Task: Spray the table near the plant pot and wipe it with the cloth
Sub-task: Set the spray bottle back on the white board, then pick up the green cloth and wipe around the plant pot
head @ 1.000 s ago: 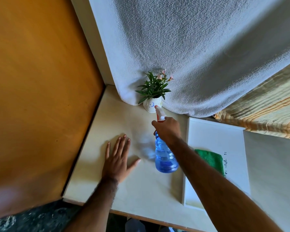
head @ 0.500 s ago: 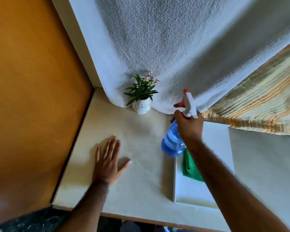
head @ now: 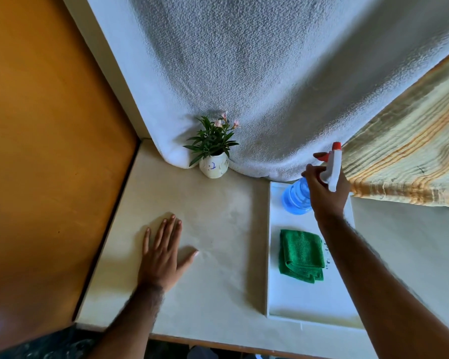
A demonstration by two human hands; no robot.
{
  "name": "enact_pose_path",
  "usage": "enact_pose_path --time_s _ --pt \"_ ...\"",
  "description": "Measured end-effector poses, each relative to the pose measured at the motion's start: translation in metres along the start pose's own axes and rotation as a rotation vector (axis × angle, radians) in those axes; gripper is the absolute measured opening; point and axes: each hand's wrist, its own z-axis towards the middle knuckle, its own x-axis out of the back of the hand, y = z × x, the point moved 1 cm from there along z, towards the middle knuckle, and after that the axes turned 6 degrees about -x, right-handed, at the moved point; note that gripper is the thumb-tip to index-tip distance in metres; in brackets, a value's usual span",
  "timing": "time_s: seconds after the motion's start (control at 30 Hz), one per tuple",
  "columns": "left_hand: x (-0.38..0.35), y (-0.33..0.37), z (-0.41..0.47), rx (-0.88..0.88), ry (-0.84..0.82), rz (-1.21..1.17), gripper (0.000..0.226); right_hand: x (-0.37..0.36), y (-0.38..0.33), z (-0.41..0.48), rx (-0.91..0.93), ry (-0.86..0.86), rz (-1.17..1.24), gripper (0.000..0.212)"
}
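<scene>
A small white plant pot (head: 214, 165) with green leaves and pink flowers stands at the back of the cream table (head: 218, 229). My right hand (head: 326, 193) grips the neck of a blue spray bottle (head: 296, 198) with a white and red trigger head, holding it over the far end of a white tray (head: 306, 304). A folded green cloth (head: 301, 255) lies in the tray, just nearer than the bottle. My left hand (head: 163, 255) rests flat on the table, fingers spread, in front of the pot.
A white textured towel (head: 270, 86) hangs behind the pot down to the table. A striped yellow fabric (head: 410, 161) drapes at the back right. An orange wooden panel (head: 49, 151) borders the table's left side. The table's front edge runs along the bottom.
My right hand has carried the spray bottle from the table in front of the pot rightward to above the tray's far end. The left hand stays flat.
</scene>
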Motion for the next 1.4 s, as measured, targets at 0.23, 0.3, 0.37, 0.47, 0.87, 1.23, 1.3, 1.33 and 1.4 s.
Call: enact_pose_path --time_s 0.23,0.3,0.37,0.47,0.87,1.23,1.3,1.33,1.4 --pt "0.000 -0.001 -0.001 0.001 -0.006 0.001 0.095 0.002 0.017 0.000 -0.002 -0.089 -0.041 0.040" --pt "0.000 -0.002 -0.002 0.003 -0.024 -0.005 0.096 0.002 0.013 0.002 -0.007 -0.144 -0.062 0.038" --pt "0.000 -0.003 -0.002 0.005 -0.043 -0.008 0.097 0.005 0.006 0.000 -0.016 -0.204 -0.031 0.040" --pt "-0.001 -0.002 -0.002 0.007 -0.045 -0.018 0.096 0.021 0.009 -0.024 -0.015 -0.165 -0.086 0.066" --pt "0.010 0.004 0.002 0.020 -0.013 -0.027 0.091 0.090 0.110 -0.153 0.438 -0.567 -0.974 0.090" --pt "0.012 0.006 0.002 0.016 -0.002 -0.011 0.092 0.065 0.070 -0.148 0.158 -0.410 -0.872 0.076" --pt "0.011 0.005 0.002 0.014 0.007 -0.010 0.092 0.056 0.058 -0.154 0.233 -0.407 -0.798 0.081" --pt "0.010 0.005 0.002 0.013 0.012 -0.008 0.092 0.048 0.050 -0.157 0.295 -0.439 -0.761 0.082" --pt "0.009 0.004 0.002 0.008 0.016 -0.012 0.091 0.022 0.030 -0.160 0.478 -0.514 -0.690 0.067"
